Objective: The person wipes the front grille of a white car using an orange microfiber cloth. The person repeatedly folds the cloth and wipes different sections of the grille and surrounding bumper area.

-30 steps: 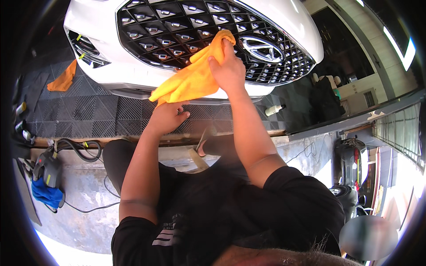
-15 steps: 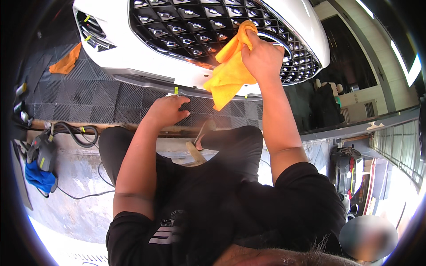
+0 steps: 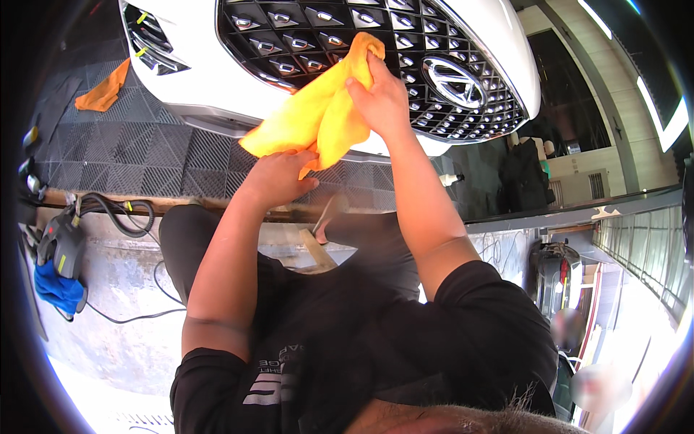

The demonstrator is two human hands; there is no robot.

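A yellow-orange microfiber cloth (image 3: 311,112) hangs in front of the car's grille. At its upper end my right hand (image 3: 382,98) is closed on it, fingers bunching the fabric. My left hand (image 3: 278,177) meets the cloth's lower edge, with thumb and fingers apart and a corner of fabric between them. Behind the cloth, the black grille (image 3: 289,36) carries rows of chrome studs, and a round chrome emblem (image 3: 454,83) shows right of my right hand. The cloth covers part of the white bumper (image 3: 195,79).
An orange cloth (image 3: 103,87) lies on dark floor tiles (image 3: 144,155) at left. A grey-black machine (image 3: 65,242) with a blue cloth (image 3: 58,289), hose and cable stands at lower left. A small white bottle (image 3: 451,179) sits beyond my right forearm. Another car (image 3: 560,275) stands at right.
My right hand has brought the cloth left and slightly down, uncovering the emblem. The cloth now spreads toward my left hand, which has moved slightly right and touches its lower edge.
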